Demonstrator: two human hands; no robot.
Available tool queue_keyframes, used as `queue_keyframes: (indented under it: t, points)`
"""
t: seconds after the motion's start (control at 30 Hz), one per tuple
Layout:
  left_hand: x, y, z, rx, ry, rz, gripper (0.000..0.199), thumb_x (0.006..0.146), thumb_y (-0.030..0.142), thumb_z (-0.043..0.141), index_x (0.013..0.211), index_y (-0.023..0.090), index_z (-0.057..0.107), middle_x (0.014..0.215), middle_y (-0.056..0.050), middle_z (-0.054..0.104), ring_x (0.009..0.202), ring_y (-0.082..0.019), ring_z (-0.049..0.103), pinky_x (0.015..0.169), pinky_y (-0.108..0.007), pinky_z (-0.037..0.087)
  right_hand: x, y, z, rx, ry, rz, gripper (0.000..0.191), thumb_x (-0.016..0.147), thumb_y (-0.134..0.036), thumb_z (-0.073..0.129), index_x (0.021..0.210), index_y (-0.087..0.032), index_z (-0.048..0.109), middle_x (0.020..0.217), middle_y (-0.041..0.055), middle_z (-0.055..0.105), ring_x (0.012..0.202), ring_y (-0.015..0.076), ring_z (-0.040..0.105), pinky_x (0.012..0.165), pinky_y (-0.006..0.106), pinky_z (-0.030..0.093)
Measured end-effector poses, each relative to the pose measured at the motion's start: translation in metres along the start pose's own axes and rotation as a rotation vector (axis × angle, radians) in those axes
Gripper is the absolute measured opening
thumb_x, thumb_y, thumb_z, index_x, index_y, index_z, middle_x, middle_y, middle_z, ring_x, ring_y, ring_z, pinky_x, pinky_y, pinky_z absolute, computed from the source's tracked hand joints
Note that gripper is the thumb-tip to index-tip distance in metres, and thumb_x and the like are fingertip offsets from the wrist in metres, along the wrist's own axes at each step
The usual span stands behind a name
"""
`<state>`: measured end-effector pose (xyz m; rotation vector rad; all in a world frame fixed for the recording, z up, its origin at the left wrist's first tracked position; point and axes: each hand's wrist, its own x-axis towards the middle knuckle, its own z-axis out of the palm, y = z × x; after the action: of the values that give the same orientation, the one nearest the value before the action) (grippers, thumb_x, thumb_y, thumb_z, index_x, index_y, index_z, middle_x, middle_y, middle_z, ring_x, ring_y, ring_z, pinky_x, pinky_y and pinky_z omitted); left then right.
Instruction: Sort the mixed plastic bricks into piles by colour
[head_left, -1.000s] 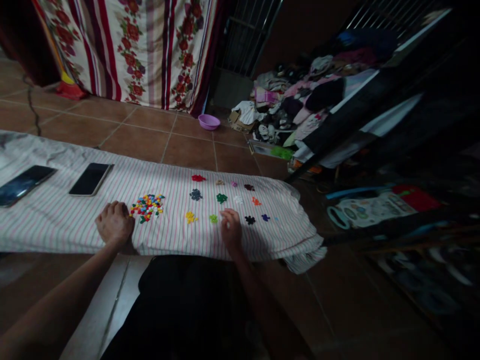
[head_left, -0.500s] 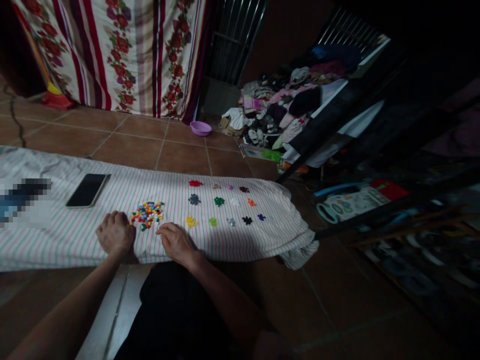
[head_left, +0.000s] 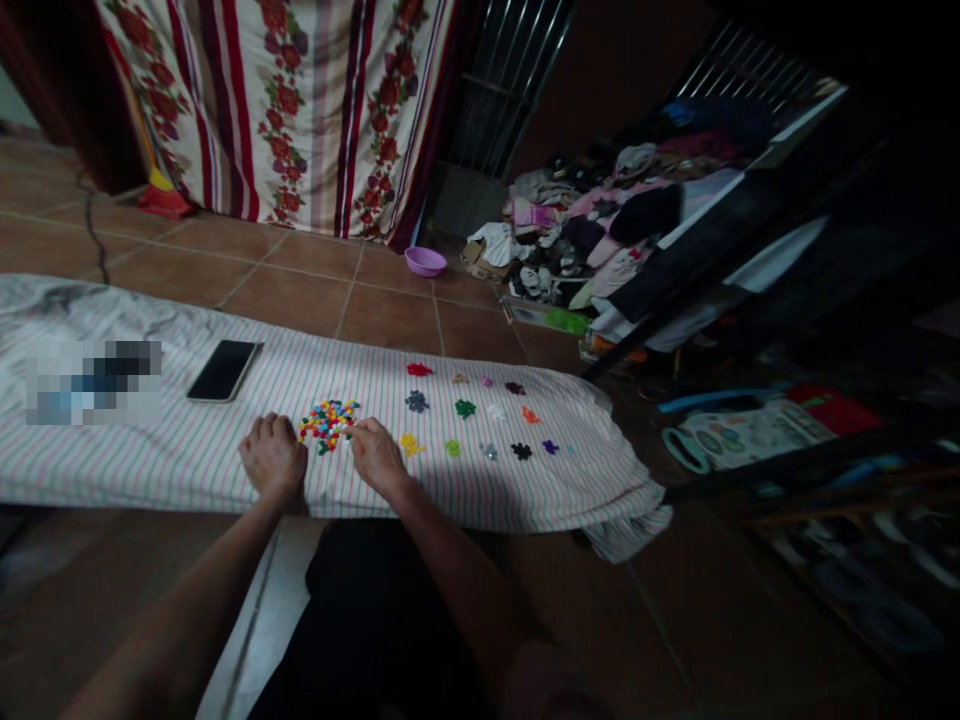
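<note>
A pile of small mixed-colour pieces, like beads (head_left: 328, 424), lies on a striped cloth (head_left: 247, 470). My left hand (head_left: 273, 455) rests on the cloth against the pile's left side, fingers curled under; its palm is hidden. At the right edge of the pile is my right hand (head_left: 377, 458), forefinger and thumb close together at the pieces. Anything between those fingertips is too small to make out. Right of it sit single-colour heaps: yellow pieces (head_left: 410, 445), grey pieces (head_left: 417, 401), red pieces (head_left: 419, 370), green pieces (head_left: 465, 408), black pieces (head_left: 520, 451) and several others.
Left of the hands lies a phone (head_left: 223, 371), with a blurred-out patch beyond it. A purple basin (head_left: 425, 262) stands on the tiled floor (head_left: 300, 290) behind the cloth-covered surface. Clothes (head_left: 585, 235) are heaped at the back; a dark rack frame (head_left: 712, 480) borders the right.
The view has swung left, so everything sits further right in the picture. My right fingertips are now closer in at the pile's edge. My left hand stays beside the pile.
</note>
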<state>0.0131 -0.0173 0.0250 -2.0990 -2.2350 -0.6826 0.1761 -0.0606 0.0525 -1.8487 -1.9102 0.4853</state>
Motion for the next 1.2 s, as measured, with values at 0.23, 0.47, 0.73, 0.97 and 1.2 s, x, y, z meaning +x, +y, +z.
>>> queue_keyframes:
  t: [0.23, 0.47, 0.73, 0.97, 1.2]
  points:
    - [0.001, -0.005, 0.011, -0.029, 0.032, 0.008, 0.033, 0.081, 0.018, 0.045, 0.11, 0.014, 0.058, 0.13, -0.014, 0.058, 0.129, -0.029, 0.042, 0.099, -0.044, 0.032, 0.019, -0.013, 0.008, -0.01, -0.017, -0.076, 0.034, 0.093, -0.021, 0.043, 0.116, -0.026, 0.068, 0.11, 0.0046, 0.059, 0.101, 0.0153, 0.057, 0.092, 0.026, 0.045]
    - [0.001, -0.005, 0.011, -0.07, 0.057, 0.005, 0.031, 0.082, 0.018, 0.043, 0.108, 0.014, 0.059, 0.129, -0.015, 0.059, 0.129, -0.029, 0.043, 0.099, -0.045, 0.033, 0.035, -0.031, 0.018, -0.143, -0.053, -0.026, 0.033, 0.093, -0.021, 0.043, 0.112, -0.026, 0.069, 0.11, 0.0068, 0.061, 0.105, 0.0186, 0.053, 0.094, 0.031, 0.043]
    - [0.001, -0.004, 0.009, -0.066, 0.039, -0.002, 0.031, 0.08, 0.018, 0.046, 0.107, 0.015, 0.059, 0.13, -0.014, 0.058, 0.129, -0.029, 0.043, 0.1, -0.044, 0.033, 0.043, -0.046, 0.019, -0.229, -0.092, 0.034, 0.026, 0.093, -0.026, 0.048, 0.104, -0.021, 0.07, 0.113, 0.0093, 0.061, 0.112, 0.0199, 0.05, 0.094, 0.032, 0.042]
    - [0.001, -0.004, 0.011, -0.08, 0.043, -0.002, 0.032, 0.08, 0.018, 0.045, 0.109, 0.015, 0.058, 0.131, -0.014, 0.058, 0.13, -0.03, 0.042, 0.101, -0.045, 0.032, 0.063, -0.051, 0.028, -0.293, -0.134, 0.172, 0.025, 0.089, -0.025, 0.052, 0.109, -0.02, 0.068, 0.115, 0.0106, 0.063, 0.108, 0.0213, 0.055, 0.088, 0.034, 0.046]
    - [0.001, -0.004, 0.01, -0.074, 0.049, 0.006, 0.032, 0.08, 0.019, 0.046, 0.11, 0.015, 0.058, 0.131, -0.014, 0.057, 0.13, -0.029, 0.042, 0.101, -0.044, 0.032, 0.066, -0.045, 0.034, -0.232, -0.121, 0.165, 0.022, 0.089, -0.026, 0.054, 0.105, -0.022, 0.069, 0.113, 0.0097, 0.063, 0.106, 0.0198, 0.057, 0.088, 0.031, 0.044]
